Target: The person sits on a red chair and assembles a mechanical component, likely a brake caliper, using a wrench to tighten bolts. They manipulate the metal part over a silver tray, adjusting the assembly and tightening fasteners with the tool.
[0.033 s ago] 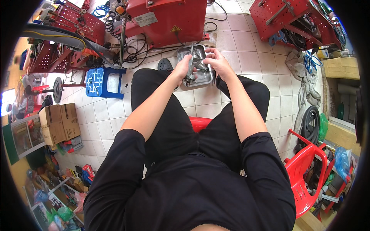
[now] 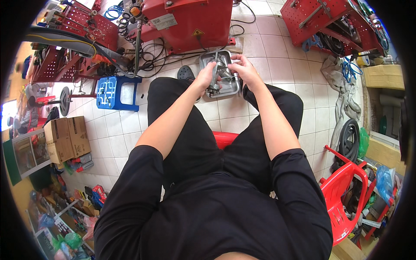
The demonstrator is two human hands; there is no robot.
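Observation:
Above a grey metal tray [image 2: 235, 89] on the floor between my feet, my left hand [image 2: 205, 79] is closed around a long, thin grey metal part [image 2: 213, 90]. A dark, knobbly end of this part sticks out below my fingers, and its slim shaft rises past my thumb. To its right is my right hand [image 2: 246, 72], fingers bent and closed near the shaft. Whatever they pinch is too small to make out. Several dark and grey metal pieces [image 2: 224, 72] lie inside the tray, partly covered by my hands.
A red machine cabinet [image 2: 186, 26] stands just beyond the tray, with black cables [image 2: 151, 56] on the tiles. At left are a blue stool [image 2: 110, 93] and cardboard boxes [image 2: 67, 138]. A red chair [image 2: 342, 203] and a black tyre [image 2: 349, 138] are at right.

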